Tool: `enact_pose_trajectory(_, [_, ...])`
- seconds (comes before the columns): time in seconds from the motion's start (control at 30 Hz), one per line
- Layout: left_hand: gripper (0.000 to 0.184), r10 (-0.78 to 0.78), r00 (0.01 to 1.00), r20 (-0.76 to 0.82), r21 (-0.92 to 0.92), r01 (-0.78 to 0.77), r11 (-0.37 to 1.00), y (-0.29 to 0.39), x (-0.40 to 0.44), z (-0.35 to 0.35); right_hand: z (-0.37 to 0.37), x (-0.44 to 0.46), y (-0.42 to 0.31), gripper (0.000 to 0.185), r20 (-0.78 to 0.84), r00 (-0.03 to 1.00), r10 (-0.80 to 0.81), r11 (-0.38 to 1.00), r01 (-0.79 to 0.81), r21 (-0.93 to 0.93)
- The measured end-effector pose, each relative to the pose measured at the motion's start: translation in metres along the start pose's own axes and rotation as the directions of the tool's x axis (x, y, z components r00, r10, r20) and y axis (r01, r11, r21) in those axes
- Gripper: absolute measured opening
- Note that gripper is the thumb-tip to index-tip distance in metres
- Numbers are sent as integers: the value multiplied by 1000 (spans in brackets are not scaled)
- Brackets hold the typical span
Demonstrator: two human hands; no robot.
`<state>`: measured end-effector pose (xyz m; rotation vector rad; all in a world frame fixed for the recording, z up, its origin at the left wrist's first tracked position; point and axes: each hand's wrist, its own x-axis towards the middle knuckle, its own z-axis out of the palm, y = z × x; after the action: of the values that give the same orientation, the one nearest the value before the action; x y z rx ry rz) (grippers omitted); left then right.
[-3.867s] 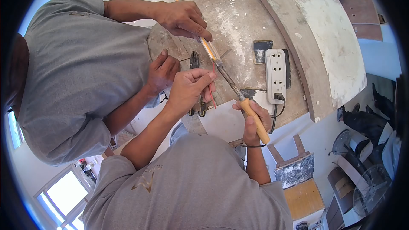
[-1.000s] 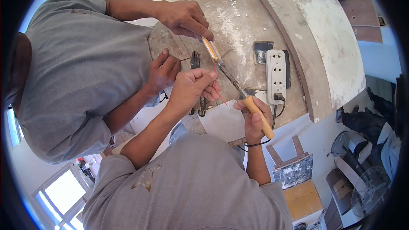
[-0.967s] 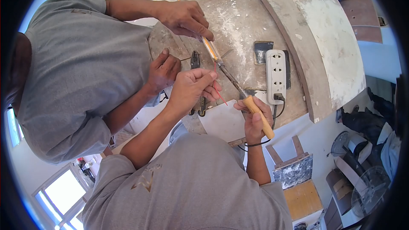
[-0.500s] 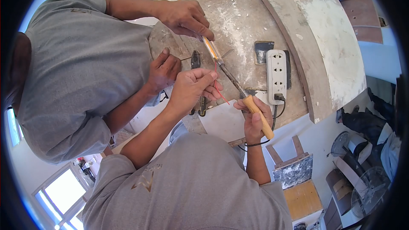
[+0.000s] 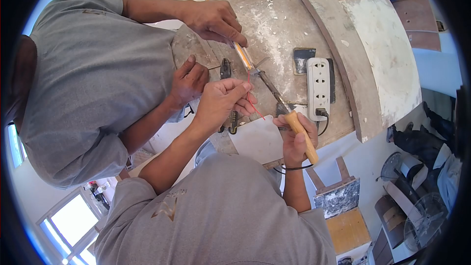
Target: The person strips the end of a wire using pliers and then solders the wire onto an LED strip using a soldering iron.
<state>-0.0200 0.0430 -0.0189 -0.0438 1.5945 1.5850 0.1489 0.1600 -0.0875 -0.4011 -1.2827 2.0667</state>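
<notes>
In the head view, looking down on a dusty worktop point(image 5: 274, 24), with both hands working over its near part. Pinching a thin red wire point(image 5: 257, 112) between thumb and forefinger of the left hand point(image 5: 223, 99), curling the other fingers loosely behind it, and letting one end of the wire slant out near and to the right. Gripping a soldering iron point(image 5: 300, 126) by its wooden handle in the right hand point(image 5: 293, 151), wrapping thumb and fingers around the wood. Pointing the iron's dark shaft far and left, holding its tip at the near end of an orange-and-white strip point(image 5: 243, 58); not telling clearly whether touching it.

Sharing the worktop with a co-worker on the left: seeing that person's far hand point(image 5: 215, 23) pressing on the strip, and the near hand point(image 5: 190, 77) resting half-curled by the edge.

Also seeing black pliers point(image 5: 225, 68) lying partly hidden behind the left hand, and a white sheet point(image 5: 257, 140) lying at the near edge. Farther right, viewing a white power strip point(image 5: 314, 88) with a black plug point(image 5: 321, 112) sitting in its near end, a dark flat piece point(image 5: 302, 61) lying just left of its far end, and a curved board point(image 5: 338, 44) running along the right.
</notes>
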Motion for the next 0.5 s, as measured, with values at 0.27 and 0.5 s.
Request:
enact_pose_trajectory(0.27, [25,-4,1000,9,-12,4,1000,-2,1,-1,-6,-1,-1,46,8,1000,0,1000,0,-11])
enact_pose_trajectory(0.5, [24,1,1000,-1,-9,-1,1000,-1,0,0,-6,-3,0,44,7,1000,10,1000,-10,-26])
